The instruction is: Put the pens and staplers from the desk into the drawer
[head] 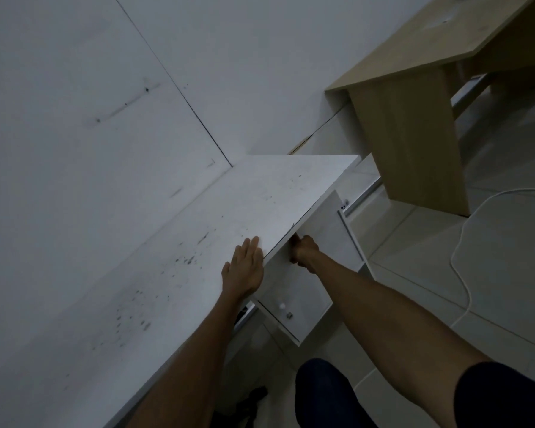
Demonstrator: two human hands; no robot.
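Note:
A white desk with dark speckles runs along the wall. Under its front edge a white drawer stands pulled out. My left hand lies flat on the desk top at the edge, fingers together, holding nothing. My right hand reaches inside the drawer just under the desk edge; its fingers are curled and partly hidden, so I cannot tell whether they hold anything. Two small objects, one white and one metallic, lie on the drawer floor near its front. No pens or staplers show on the desk top.
A wooden table stands to the right on the tiled floor. A white cable curls across the tiles. A metal drawer rail shows beside the drawer. My dark-clothed knee is below.

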